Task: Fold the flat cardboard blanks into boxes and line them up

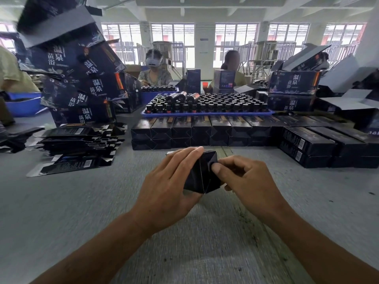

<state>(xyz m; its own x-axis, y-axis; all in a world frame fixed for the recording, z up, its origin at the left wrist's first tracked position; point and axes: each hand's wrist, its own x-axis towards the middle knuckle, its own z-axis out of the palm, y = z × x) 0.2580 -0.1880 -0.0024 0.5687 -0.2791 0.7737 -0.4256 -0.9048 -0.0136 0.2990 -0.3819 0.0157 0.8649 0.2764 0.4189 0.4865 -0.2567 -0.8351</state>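
A worker's two bare forearms reach in from six o'clock over a grey surface [61,212]. The left hand [168,181] wraps around a small black box [202,177] held just above the surface at the centre of the view, fingers curled over its top and left side. The right hand [242,177] meets the box from three o'clock, thumb and forefinger pinching a flap at its near end, which faces the camera with its folded panels meeting in diagonal seams.

Beyond the hands, toward twelve o'clock, a row of finished boxes [205,130] stands two high, ends toward the worker, and runs on to two o'clock, where more finished boxes [320,146] lie angled in a second stack. At ten o'clock a loose heap of flat blanks [78,142] is spread on the surface, some showing barcodes and white undersides.

Behind the row, a blue tray [207,113] carries rows of small dark capped bottles [215,104], with three metallic cylinders lying on top at its left end. Larger dark cartons [82,83] printed with white Chinese characters pile high at eleven o'clock, and others [293,83] stack at one o'clock. A blue tub [22,107] sits at nine o'clock.

Across the surface, two seated people [155,72] work before a wall of barred windows; one wears a headset.
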